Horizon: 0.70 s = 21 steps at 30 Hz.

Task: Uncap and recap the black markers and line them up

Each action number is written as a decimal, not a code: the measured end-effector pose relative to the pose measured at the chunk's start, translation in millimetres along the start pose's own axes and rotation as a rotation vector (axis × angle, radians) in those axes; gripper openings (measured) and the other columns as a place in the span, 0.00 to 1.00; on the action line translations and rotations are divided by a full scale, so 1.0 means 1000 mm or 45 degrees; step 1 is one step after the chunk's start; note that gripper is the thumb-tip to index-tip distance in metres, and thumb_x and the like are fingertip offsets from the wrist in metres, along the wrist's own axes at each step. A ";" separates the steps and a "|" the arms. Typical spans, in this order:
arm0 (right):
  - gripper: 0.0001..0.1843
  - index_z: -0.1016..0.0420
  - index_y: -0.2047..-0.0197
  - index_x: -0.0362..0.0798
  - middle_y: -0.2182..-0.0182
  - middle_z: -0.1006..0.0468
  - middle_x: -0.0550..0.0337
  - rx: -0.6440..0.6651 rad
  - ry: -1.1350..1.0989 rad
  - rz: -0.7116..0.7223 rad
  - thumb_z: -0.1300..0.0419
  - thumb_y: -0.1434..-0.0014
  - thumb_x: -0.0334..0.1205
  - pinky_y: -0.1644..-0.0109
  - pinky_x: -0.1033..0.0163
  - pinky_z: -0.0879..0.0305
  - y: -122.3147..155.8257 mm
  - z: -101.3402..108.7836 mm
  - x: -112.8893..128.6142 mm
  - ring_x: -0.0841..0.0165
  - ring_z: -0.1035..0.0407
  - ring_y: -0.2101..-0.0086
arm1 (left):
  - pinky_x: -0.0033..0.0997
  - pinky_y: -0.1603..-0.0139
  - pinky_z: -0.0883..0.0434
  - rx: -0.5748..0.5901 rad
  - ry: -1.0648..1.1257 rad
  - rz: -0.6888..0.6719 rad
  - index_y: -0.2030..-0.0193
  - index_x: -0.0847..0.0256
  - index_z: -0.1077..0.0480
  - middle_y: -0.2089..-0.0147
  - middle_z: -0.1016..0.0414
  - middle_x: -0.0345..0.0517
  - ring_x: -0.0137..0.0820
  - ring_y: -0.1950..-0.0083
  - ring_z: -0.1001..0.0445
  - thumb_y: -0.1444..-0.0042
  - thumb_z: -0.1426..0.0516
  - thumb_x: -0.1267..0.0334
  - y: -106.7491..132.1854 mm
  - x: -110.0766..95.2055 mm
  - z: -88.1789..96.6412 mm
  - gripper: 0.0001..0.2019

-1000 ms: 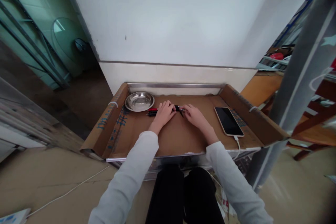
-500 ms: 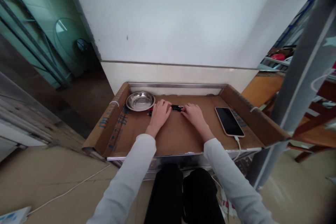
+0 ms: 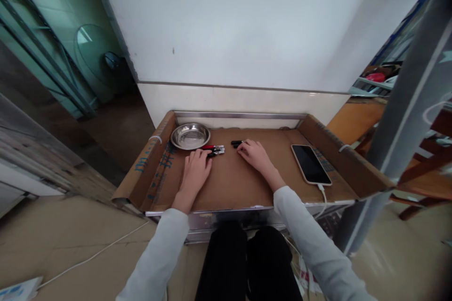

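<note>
My left hand (image 3: 197,168) is at the left of the cardboard-lined tray, its bent fingers closed on the left end of a black pen (image 3: 213,154). Against that pen lies a red pen (image 3: 211,147); both have pale ends pointing right. My right hand (image 3: 257,154) rests on the cardboard to the right, fingers curled over the right part of some black pens (image 3: 236,143). Their far ends are hidden under the fingers. Just behind my left hand stands a round steel dish (image 3: 190,136), with no pens visible in it.
The tray's cardboard lining (image 3: 229,183) has raised sides. A phone (image 3: 310,164) with a white cable lies at its right. A grey post (image 3: 395,103) stands beyond the right edge, and a white wall panel (image 3: 240,23) rises behind.
My left hand has moved left and toward me, away from the black pens in the middle, uncovering the red and black pens beside the dish. My right hand stays at the middle pens.
</note>
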State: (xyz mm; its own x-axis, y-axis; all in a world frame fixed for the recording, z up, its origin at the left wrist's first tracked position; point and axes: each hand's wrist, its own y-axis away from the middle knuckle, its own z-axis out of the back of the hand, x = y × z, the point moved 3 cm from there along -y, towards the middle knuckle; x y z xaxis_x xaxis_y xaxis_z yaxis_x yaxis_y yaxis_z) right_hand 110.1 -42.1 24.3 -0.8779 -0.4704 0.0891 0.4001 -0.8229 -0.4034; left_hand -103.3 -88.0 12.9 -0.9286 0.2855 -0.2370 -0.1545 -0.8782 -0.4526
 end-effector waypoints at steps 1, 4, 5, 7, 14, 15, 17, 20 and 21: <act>0.07 0.28 0.61 0.48 0.62 0.26 0.54 -0.008 0.024 -0.018 0.47 0.39 0.37 0.57 0.61 0.47 -0.002 -0.001 0.000 0.64 0.33 0.60 | 0.41 0.54 0.39 0.000 -0.010 0.010 0.48 0.58 0.34 0.53 0.30 0.51 0.41 0.52 0.35 0.41 0.50 0.63 0.000 0.000 -0.001 0.15; 0.08 0.29 0.60 0.47 0.63 0.26 0.53 -0.064 -0.018 -0.096 0.48 0.39 0.37 0.58 0.60 0.46 -0.005 -0.002 -0.004 0.64 0.33 0.62 | 0.40 0.54 0.39 -0.012 -0.048 0.053 0.49 0.58 0.33 0.52 0.33 0.53 0.42 0.53 0.36 0.42 0.48 0.62 0.001 0.000 0.001 0.14; 0.08 0.29 0.60 0.47 0.63 0.26 0.54 -0.088 -0.068 -0.124 0.48 0.38 0.38 0.58 0.61 0.45 -0.004 -0.001 -0.005 0.64 0.32 0.62 | 0.41 0.54 0.39 -0.016 -0.056 0.067 0.51 0.57 0.32 0.52 0.34 0.53 0.42 0.52 0.36 0.42 0.48 0.62 0.002 0.000 0.001 0.13; 0.11 0.29 0.60 0.47 0.64 0.26 0.54 -0.139 -0.215 -0.159 0.51 0.37 0.40 0.58 0.61 0.43 -0.001 0.001 -0.006 0.65 0.32 0.63 | 0.41 0.53 0.39 -0.013 -0.051 0.080 0.54 0.57 0.31 0.52 0.34 0.53 0.42 0.52 0.37 0.42 0.47 0.61 0.003 0.000 0.002 0.11; 0.20 0.28 0.58 0.49 0.63 0.26 0.57 -0.186 -1.063 -0.258 0.57 0.35 0.50 0.59 0.63 0.37 0.002 -0.008 0.007 0.70 0.32 0.67 | 0.44 0.49 0.40 0.096 0.177 -0.012 0.54 0.58 0.32 0.56 0.29 0.49 0.39 0.53 0.33 0.40 0.49 0.62 -0.003 -0.008 -0.005 0.10; 0.21 0.28 0.58 0.49 0.63 0.27 0.58 -0.154 -1.192 -0.300 0.56 0.36 0.52 0.63 0.64 0.37 0.001 -0.011 0.008 0.72 0.33 0.70 | 0.42 0.49 0.39 0.100 0.292 -0.031 0.54 0.58 0.32 0.55 0.29 0.48 0.37 0.53 0.32 0.40 0.49 0.62 -0.006 -0.012 -0.005 0.09; 0.21 0.28 0.59 0.49 0.65 0.27 0.60 -0.107 -1.475 -0.361 0.52 0.39 0.55 0.71 0.66 0.38 -0.003 -0.016 0.011 0.74 0.35 0.74 | 0.37 0.51 0.35 0.078 0.589 -0.084 0.54 0.58 0.32 0.54 0.29 0.47 0.34 0.52 0.31 0.40 0.49 0.63 -0.017 -0.024 -0.005 0.09; 0.16 0.27 0.61 0.48 0.71 0.27 0.63 -0.058 -1.922 -0.453 0.41 0.46 0.51 0.74 0.69 0.39 -0.006 -0.015 0.009 0.76 0.35 0.76 | 0.33 0.53 0.32 -0.094 0.914 -0.084 0.56 0.59 0.33 0.56 0.28 0.47 0.31 0.55 0.29 0.43 0.45 0.63 -0.038 -0.044 -0.001 0.08; 0.14 0.26 0.61 0.47 0.71 0.27 0.63 -0.034 -2.049 -0.490 0.39 0.47 0.48 0.74 0.70 0.38 -0.007 -0.013 0.008 0.76 0.35 0.76 | 0.32 0.54 0.31 -0.161 0.999 -0.048 0.53 0.59 0.34 0.56 0.28 0.47 0.31 0.56 0.28 0.43 0.44 0.63 -0.046 -0.051 0.001 0.11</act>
State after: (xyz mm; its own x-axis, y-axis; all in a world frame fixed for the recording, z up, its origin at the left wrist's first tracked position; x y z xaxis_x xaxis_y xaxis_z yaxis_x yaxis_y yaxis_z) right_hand 97.0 -36.3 15.7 0.2437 -0.0938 0.9653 0.2183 -0.9645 -0.1488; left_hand -49.5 -62.8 46.9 -0.4077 0.5424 -0.7346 -0.0983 -0.8259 -0.5552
